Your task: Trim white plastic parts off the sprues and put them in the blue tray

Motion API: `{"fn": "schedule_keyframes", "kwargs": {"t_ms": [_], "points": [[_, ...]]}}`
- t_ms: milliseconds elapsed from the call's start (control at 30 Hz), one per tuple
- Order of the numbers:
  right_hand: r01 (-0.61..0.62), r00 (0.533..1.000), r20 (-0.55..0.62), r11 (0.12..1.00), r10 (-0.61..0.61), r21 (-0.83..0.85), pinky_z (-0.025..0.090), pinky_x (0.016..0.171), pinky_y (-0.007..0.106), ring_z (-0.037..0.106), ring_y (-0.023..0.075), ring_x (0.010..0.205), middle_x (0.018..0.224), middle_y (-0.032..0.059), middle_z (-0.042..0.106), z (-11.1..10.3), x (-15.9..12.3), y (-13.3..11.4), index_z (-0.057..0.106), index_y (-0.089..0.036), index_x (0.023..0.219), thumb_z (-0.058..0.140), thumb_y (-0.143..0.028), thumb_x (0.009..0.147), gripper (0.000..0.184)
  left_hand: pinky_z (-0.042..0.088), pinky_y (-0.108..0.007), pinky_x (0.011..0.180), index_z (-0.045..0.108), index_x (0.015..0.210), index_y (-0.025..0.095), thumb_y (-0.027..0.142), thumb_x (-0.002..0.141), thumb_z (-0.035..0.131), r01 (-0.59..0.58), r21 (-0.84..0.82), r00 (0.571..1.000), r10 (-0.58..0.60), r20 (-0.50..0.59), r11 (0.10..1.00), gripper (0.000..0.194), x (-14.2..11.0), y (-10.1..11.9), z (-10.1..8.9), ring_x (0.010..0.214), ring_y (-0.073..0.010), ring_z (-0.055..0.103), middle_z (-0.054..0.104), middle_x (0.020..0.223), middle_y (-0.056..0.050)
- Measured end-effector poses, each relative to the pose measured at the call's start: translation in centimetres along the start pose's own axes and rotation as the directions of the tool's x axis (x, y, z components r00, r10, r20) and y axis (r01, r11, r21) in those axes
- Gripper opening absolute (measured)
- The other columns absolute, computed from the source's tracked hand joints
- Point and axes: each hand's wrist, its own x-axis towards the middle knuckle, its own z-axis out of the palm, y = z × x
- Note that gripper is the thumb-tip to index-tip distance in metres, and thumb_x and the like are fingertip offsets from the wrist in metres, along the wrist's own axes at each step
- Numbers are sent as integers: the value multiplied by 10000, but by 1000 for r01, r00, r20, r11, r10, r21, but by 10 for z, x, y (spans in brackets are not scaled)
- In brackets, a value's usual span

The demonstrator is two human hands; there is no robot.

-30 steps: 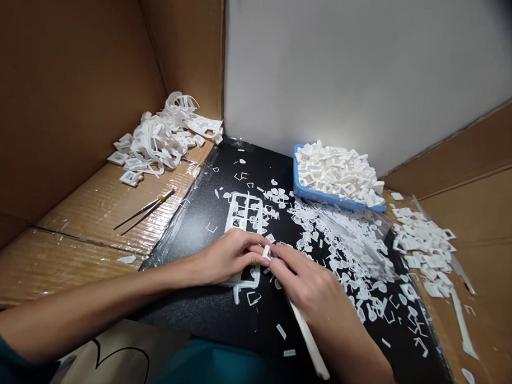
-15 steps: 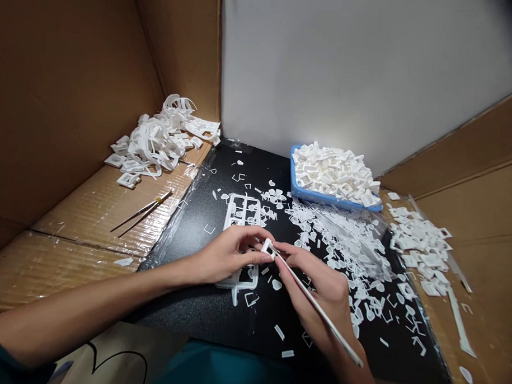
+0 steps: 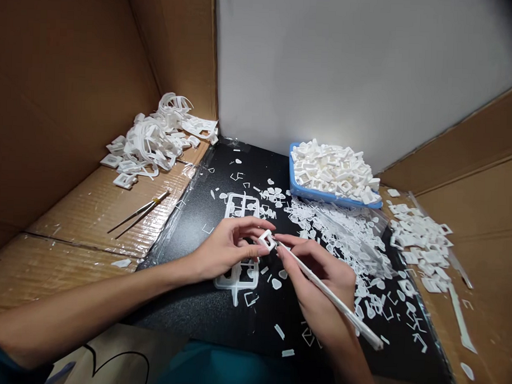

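Between the thumb and fingers of my left hand (image 3: 229, 246) is a small white square plastic frame (image 3: 266, 241) with an opening in its middle. My right hand (image 3: 320, 284) grips a long thin white stick (image 3: 340, 304) like a pen. The stick's tip end meets the right side of the plastic frame; my fingers hide the exact contact. Beneath my left hand, a white grid-like plastic rack (image 3: 236, 281) lies on the black work surface (image 3: 180, 301), partly covered by the hand.
A blue basket (image 3: 296, 189) heaped with white pieces stands at the back. White scraps (image 3: 342, 240) spread across the right side. More white parts (image 3: 422, 237) lie on cardboard at right. At left are a white pile (image 3: 148, 140) and metal tweezers (image 3: 140, 211).
The square frame has turned so its opening shows more, and it sits slightly higher. My right hand and the stick have shifted a little to the right, the stick lying at a flatter slant.
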Motion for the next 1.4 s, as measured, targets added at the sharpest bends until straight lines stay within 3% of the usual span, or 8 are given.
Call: {"fn": "schedule_keyframes", "kwargs": {"t_ms": [200,400,500,967,1233,1400], "points": [[-8,997,80,1000,7,2,638,882,331,803,235,1032,1116,54,826,-5,4,-3,740,-235,812,746,-241,983,172,610,-293,745,756,1059,123,252,768,951,28,-24,999,-28,-15,999,374,2,-1,-2,860,-182,735,781,960,-74],[177,973,168,978,-158,-108,598,913,299,782,189,1036,1144,35,813,-9,4,-5,703,-237,856,674,-159,1026,189,593,-269,733,775,1022,103,232,750,958,46,22,998,-46,-31,999,352,2,-1,-3,755,-156,739,803,881,-70],[201,963,204,972,-173,-123,588,914,287,777,181,1044,1181,45,807,-9,3,-6,676,-232,860,641,-142,1042,206,590,-263,723,781,1015,103,228,752,956,42,24,998,-41,-45,999,339,2,-1,-2,746,-156,742,805,860,-67],[136,969,220,987,-113,-89,592,902,251,779,160,1001,1188,31,804,-9,4,-3,638,-225,813,662,-174,1043,236,587,-217,679,801,1013,103,142,763,912,27,43,995,-23,-97,999,277,-1,-1,0,735,-141,764,824,872,-62],[282,934,277,941,-225,-187,583,989,214,767,155,1140,1238,66,768,-3,2,-10,684,-219,989,559,-105,1080,192,605,-227,742,803,966,117,82,759,902,-24,89,997,30,-69,996,232,-1,0,1,766,-139,769,820,853,-34],[344,914,329,880,-235,-328,614,1046,343,737,251,1255,1364,129,728,-1,-4,-6,674,-194,1088,520,-87,1082,188,585,-261,780,769,1001,126,142,784,911,-20,90,999,24,-41,996,260,0,-1,0,820,-155,747,795,894,-32]]}}
